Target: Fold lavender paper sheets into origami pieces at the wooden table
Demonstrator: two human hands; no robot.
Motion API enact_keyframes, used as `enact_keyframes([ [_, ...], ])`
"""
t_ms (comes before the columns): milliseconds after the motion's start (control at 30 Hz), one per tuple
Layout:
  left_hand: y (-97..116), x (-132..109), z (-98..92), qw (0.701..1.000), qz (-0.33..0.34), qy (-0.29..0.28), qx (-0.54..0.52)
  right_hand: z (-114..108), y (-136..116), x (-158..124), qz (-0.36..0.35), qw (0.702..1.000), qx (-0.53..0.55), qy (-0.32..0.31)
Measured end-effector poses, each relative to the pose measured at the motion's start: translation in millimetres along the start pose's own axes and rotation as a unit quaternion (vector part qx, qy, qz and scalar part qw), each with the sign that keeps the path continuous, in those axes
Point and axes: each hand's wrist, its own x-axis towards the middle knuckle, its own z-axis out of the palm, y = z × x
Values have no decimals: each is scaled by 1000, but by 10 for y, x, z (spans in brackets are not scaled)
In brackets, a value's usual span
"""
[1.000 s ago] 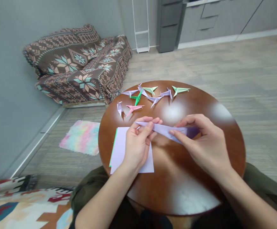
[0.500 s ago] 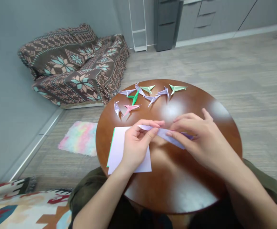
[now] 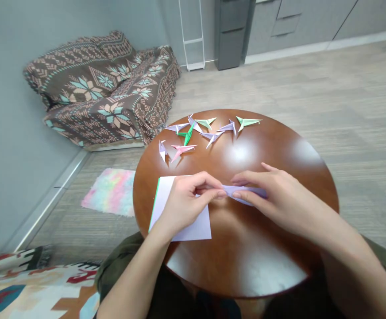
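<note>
My left hand (image 3: 188,204) and my right hand (image 3: 275,195) meet above the round wooden table (image 3: 266,279). Between their fingertips they pinch a folded lilac paper strip (image 3: 244,193), and the left fingers hide its left end. Under my left palm lies a stack of lilac paper sheets (image 3: 198,229) with a green edge (image 3: 154,204) along its left side. Beyond my hands, several folded paper darts lie at the table's far side, among them a pink one (image 3: 181,151) and a pale green one (image 3: 248,122).
Olive-sleeved or trousered cloth (image 3: 126,254) shows at the table's near edge. Around the table are a pastel fluffy mat (image 3: 110,192), a patterned blanket-covered sofa (image 3: 103,93), a patterned rug (image 3: 30,288), grey cabinets (image 3: 295,26) and a white rack (image 3: 191,35).
My hands have drawn closer together, and the lilac strip now shows shorter between them. My left hand has moved down over the sheets. The view has shifted slightly left.
</note>
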Motion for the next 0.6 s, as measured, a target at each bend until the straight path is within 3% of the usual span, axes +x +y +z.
enact_keyframes([
  [233, 60, -4, -60, 993, 51, -55, 89, -42, 9, -42, -27, 998, 19, -46],
  [400, 34, 12, -55, 997, 51, -20, 61, -42, -1, -51, -24, 999, 9, -44],
  [600, 3, 5, -8, 999, 29, 34, -9, -50, -29, -9, -3, 1000, 16, 13],
])
